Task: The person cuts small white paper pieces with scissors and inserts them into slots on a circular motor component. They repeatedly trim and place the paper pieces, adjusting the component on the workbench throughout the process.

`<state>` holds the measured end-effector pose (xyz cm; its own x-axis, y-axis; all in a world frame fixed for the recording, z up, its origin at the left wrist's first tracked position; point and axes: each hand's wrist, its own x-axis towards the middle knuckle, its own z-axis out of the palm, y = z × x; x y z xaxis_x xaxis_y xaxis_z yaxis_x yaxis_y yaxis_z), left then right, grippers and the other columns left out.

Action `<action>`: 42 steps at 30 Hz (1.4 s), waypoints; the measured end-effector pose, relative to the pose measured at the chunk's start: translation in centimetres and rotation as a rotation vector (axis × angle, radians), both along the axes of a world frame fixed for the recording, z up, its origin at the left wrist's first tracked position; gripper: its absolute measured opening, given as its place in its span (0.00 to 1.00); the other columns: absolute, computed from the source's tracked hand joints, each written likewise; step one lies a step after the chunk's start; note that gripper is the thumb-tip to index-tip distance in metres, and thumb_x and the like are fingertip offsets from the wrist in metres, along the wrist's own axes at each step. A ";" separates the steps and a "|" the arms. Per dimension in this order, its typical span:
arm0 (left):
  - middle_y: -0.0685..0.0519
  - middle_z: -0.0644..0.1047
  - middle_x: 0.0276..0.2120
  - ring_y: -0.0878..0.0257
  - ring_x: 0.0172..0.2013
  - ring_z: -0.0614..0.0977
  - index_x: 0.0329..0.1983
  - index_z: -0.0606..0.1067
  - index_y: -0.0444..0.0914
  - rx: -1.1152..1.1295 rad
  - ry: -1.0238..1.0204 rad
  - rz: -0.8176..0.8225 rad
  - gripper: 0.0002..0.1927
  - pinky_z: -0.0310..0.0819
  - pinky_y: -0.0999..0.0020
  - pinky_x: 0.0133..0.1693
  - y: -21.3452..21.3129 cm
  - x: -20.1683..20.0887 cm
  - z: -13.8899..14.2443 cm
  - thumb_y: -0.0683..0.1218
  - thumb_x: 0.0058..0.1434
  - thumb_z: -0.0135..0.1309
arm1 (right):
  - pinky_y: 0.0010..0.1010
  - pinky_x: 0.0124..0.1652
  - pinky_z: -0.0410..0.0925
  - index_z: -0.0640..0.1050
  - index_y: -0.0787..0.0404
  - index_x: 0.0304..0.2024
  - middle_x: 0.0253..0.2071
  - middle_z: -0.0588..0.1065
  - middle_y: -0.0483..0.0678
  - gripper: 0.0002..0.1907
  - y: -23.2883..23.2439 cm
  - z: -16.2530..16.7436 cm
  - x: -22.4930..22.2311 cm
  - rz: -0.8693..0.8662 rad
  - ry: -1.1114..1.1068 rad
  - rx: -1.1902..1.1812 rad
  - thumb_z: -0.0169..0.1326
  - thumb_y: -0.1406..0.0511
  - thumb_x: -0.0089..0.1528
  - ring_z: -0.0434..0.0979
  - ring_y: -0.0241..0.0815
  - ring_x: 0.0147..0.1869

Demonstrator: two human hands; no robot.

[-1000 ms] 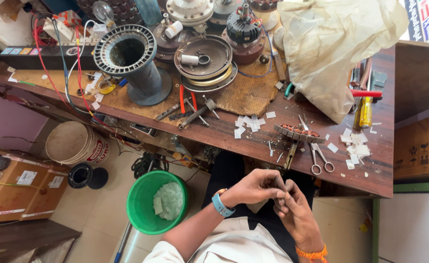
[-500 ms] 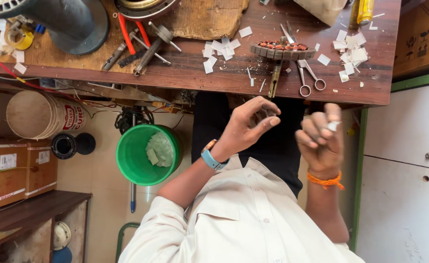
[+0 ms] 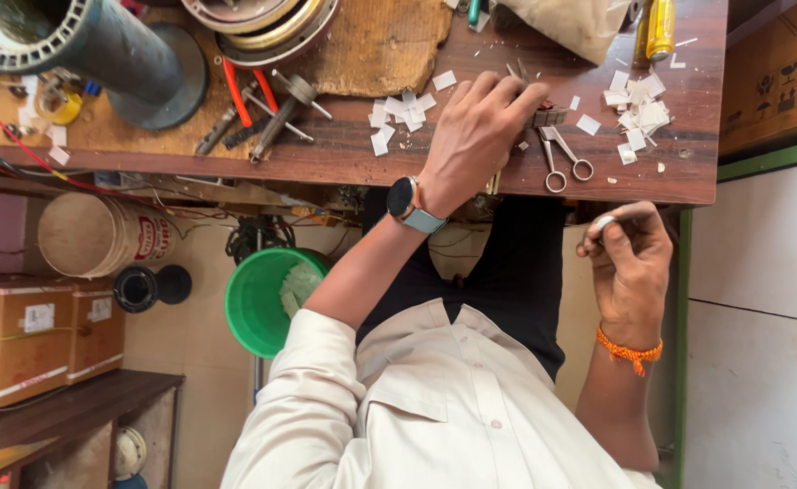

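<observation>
A: Two hands are seen over the front edge of the wooden bench. The left hand, with a watch at the wrist, is laid on the bench top, its fingers spread and bent down onto a small dark part that is mostly hidden beneath them. Whether the part is gripped cannot be told.

B: And the right hand?

A: It is held off the bench, just below the front edge near the right corner. A small white slip is pinched between thumb and forefinger, and the other fingers are curled in.

B: How much open room is left?

A: Little is left on the bench. A pair of scissors lies just beside the left hand, handles toward the edge. White paper scraps are heaped to the right, and a second scatter of scraps to the left. Pliers with red handles and a metal tool are laid further left, beside a large blue-grey cylinder.

B: Below the edge?

A: More free space is found there. A green bucket stands on the floor to the left of the person's lap, and a white cabinet closes off the right side.
</observation>
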<state>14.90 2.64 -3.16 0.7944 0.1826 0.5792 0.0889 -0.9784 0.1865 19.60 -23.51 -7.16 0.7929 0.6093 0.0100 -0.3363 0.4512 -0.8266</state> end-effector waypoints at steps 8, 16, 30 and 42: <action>0.53 0.84 0.35 0.59 0.34 0.86 0.51 0.78 0.43 -0.519 -0.049 -0.059 0.20 0.78 0.65 0.36 3.1 -1.7 1.7 0.44 0.55 0.68 | 0.29 0.46 0.76 0.76 0.68 0.50 0.40 0.79 0.52 0.09 1.5 3.7 -0.3 -0.178 -0.452 -0.336 0.60 0.72 0.69 0.80 0.38 0.42; 0.52 0.84 0.33 0.59 0.34 0.87 0.50 0.78 0.45 -0.581 -0.033 -0.130 0.19 0.80 0.65 0.36 1.9 -5.0 4.7 0.45 0.56 0.68 | 0.35 0.56 0.75 0.78 0.65 0.43 0.52 0.82 0.54 0.07 10.0 6.4 -1.8 -0.390 -1.224 -0.322 0.62 0.76 0.65 0.83 0.51 0.57; 0.55 0.82 0.47 0.53 0.48 0.85 0.54 0.75 0.45 -0.590 0.061 -0.165 0.21 0.80 0.63 0.46 -2.8 -9.9 10.3 0.43 0.58 0.66 | 0.30 0.41 0.74 0.74 0.66 0.43 0.52 0.82 0.58 0.09 7.9 8.1 -6.7 -0.519 -1.191 -0.404 0.62 0.77 0.67 0.84 0.46 0.44; 0.53 0.83 0.49 0.55 0.43 0.87 0.50 0.76 0.43 -0.771 0.043 -0.187 0.18 0.82 0.66 0.42 -8.6 -16.2 13.8 0.40 0.56 0.63 | 0.30 0.47 0.76 0.73 0.65 0.46 0.52 0.80 0.59 0.09 1.9 12.3 -12.3 -0.346 -1.197 -0.306 0.60 0.77 0.69 0.84 0.46 0.48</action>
<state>-1.29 -5.99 10.63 0.8703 0.3811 0.3119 -0.0414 -0.5745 0.8175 7.25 -21.63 5.17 0.5036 0.4781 0.7196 0.7807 0.1048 -0.6160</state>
